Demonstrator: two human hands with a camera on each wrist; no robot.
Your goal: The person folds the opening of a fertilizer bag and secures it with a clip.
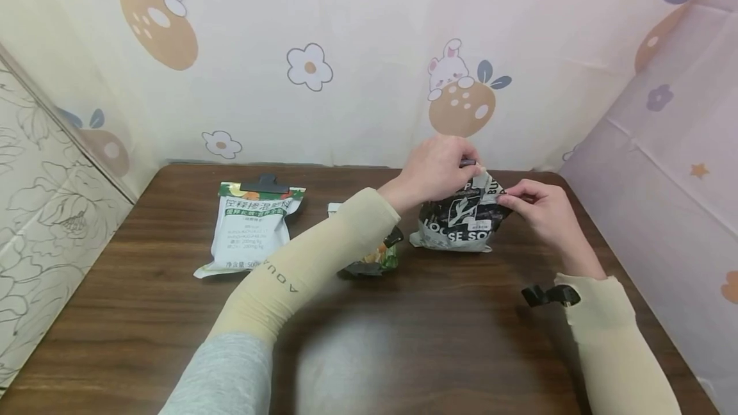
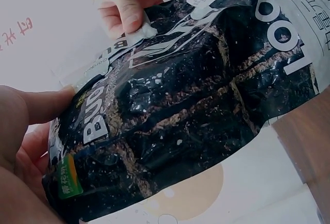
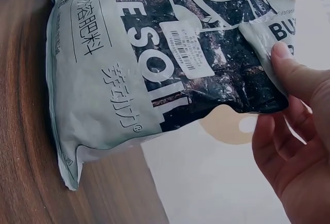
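Observation:
A black and grey soil bag [image 1: 461,219] marked "LOOSE SOIL" stands at the back right of the table, its top edge folded. My left hand [image 1: 436,166] pinches one end of the folded top, thumb in front and fingers behind, as the left wrist view shows. A small dark piece [image 1: 468,162] sticks out by those fingers; what it is, I cannot tell. With thumb and fingers, my right hand [image 3: 304,121] grips the other top corner, beside the white flap printed "BU". The bag's lower edge rests on the wood.
On the left a white fertilizer bag [image 1: 250,226] lies with a black clip [image 1: 266,184] across its top. A smaller, colourful bag [image 1: 375,262] with a black clip [image 1: 394,236] sits mid-table, partly behind my left forearm. A patterned curtain [image 1: 369,31] hangs behind the brown table [image 1: 438,338].

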